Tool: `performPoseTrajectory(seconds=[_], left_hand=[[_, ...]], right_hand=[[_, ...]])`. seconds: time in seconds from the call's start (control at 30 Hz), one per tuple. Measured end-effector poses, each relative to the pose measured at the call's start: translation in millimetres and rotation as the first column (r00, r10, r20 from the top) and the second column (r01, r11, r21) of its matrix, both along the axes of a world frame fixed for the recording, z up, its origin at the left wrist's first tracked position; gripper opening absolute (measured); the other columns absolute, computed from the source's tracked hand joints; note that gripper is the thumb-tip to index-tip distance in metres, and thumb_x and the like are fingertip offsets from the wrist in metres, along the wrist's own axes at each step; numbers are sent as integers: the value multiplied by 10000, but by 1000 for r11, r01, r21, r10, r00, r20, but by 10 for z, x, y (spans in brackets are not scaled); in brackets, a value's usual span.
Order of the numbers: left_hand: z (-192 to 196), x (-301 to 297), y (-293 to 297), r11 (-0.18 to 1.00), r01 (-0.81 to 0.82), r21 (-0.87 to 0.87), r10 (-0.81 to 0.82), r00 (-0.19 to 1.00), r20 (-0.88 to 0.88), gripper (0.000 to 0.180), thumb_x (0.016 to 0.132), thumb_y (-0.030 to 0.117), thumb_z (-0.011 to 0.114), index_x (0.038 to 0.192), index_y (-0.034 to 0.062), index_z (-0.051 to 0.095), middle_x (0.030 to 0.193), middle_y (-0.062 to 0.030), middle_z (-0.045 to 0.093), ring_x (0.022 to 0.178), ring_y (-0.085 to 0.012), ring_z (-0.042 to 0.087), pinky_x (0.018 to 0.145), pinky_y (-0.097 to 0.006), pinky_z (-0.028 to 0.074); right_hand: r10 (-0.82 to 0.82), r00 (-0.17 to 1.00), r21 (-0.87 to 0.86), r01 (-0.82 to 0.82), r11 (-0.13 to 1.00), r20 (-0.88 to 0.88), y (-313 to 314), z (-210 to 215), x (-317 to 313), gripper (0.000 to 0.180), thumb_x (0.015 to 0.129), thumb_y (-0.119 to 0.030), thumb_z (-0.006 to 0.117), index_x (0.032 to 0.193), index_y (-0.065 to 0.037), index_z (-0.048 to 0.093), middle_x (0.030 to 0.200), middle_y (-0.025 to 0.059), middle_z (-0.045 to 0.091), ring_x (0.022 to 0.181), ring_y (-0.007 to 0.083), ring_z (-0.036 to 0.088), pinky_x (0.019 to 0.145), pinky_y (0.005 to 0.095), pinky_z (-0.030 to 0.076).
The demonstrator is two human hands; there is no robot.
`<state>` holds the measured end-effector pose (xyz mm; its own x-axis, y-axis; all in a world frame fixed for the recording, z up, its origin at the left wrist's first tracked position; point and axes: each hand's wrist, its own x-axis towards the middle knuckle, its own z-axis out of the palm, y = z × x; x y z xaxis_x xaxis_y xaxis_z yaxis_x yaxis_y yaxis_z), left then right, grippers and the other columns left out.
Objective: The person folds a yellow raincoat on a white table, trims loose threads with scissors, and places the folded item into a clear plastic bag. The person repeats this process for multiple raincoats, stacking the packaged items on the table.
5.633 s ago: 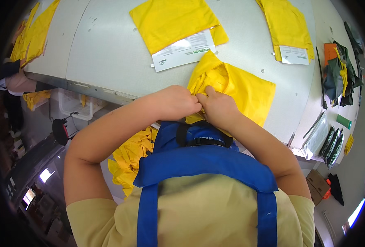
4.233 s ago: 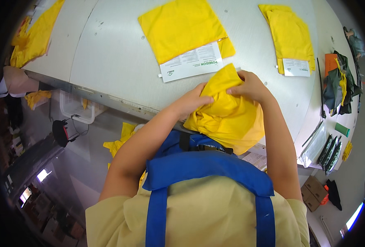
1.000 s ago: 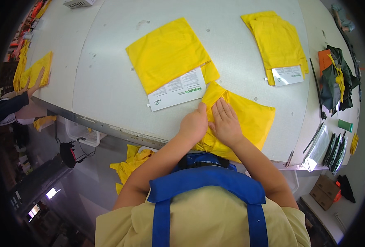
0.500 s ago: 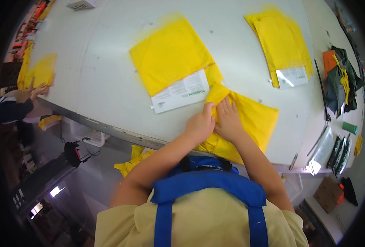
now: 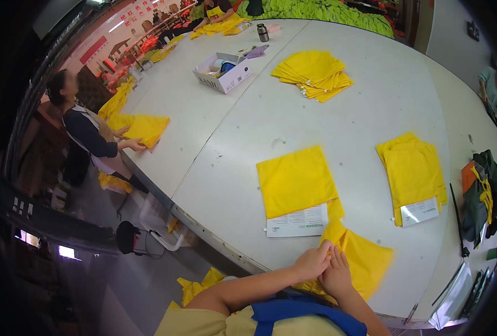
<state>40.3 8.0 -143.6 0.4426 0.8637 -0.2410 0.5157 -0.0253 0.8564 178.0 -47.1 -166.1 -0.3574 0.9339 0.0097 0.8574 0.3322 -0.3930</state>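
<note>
A loosely folded yellow cloth (image 5: 366, 263) lies at the near edge of the table, in front of my body. My left hand (image 5: 313, 262) is closed on a gathered upper part of it. Close against it, my right hand (image 5: 336, 275) rests on the cloth with its fingers stretched forward, touching the left hand. Just beyond is a neatly folded yellow cloth bundle (image 5: 296, 182) with a white printed card (image 5: 299, 222) showing at its near side. The bundle's near right corner meets the cloth under my hands.
Another yellow stack (image 5: 414, 173) with a card lies to the right, a fanned pile (image 5: 313, 73) farther back. An open box (image 5: 223, 73) and a dark flask (image 5: 262, 32) stand beyond. At left a co-worker (image 5: 94, 131) handles yellow cloth. Dark green cloth (image 5: 484, 196) lies far right.
The view has tilted up and swung left, so the far table, box and co-worker now show. My hands stay together on the yellow cloth; the right fingers are drawn closer to the left hand.
</note>
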Motion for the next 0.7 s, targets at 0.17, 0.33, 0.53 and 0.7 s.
performPoseTrajectory(seconds=[0.17, 0.33, 0.53, 0.7], left_hand=[[-509, -90, 25, 998, 35, -43, -43, 976, -215, 264, 876, 146, 462, 1117, 82, 377, 774, -275, 614, 728, -475, 587, 645, -565, 444], [-495, -179, -10, 979, -201, -31, 190, 958, -214, 307, 855, 180, 547, 1099, 65, 401, 783, -242, 609, 719, -415, 600, 627, -498, 455], [-405, -165, 10, 996, -87, 8, 86, 962, -260, 220, 817, 241, 592, 853, 26, 568, 774, -220, 619, 736, -423, 591, 634, -470, 472], [-98, 97, -3, 995, 68, 76, -44, 958, -285, 176, 797, 191, 599, 781, 23, 551, 686, -196, 597, 653, -377, 593, 573, -439, 460]], right_hand=[[-22, 994, -55, 16, 998, -108, 118, -284, -140, 563, 800, -292, 642, 1280, -32, 506, 1389, 205, 426, 1322, 374, 363, 1075, 529, 268], [-96, 899, -125, 46, 991, -427, 45, -257, 436, 705, 728, -259, 741, 1339, -64, 448, 1384, 192, 435, 1330, 372, 345, 1094, 551, 209], [-106, 992, -74, 111, 991, 72, -141, -22, 442, 853, 724, -580, 645, 1412, -150, 382, 1481, 94, 331, 1400, 359, 198, 1110, 582, 81], [-186, 982, -39, 187, 982, 31, -122, -137, 396, 809, 725, -581, 637, 1395, -182, 420, 1476, 70, 348, 1405, 361, 185, 1104, 600, 64]])
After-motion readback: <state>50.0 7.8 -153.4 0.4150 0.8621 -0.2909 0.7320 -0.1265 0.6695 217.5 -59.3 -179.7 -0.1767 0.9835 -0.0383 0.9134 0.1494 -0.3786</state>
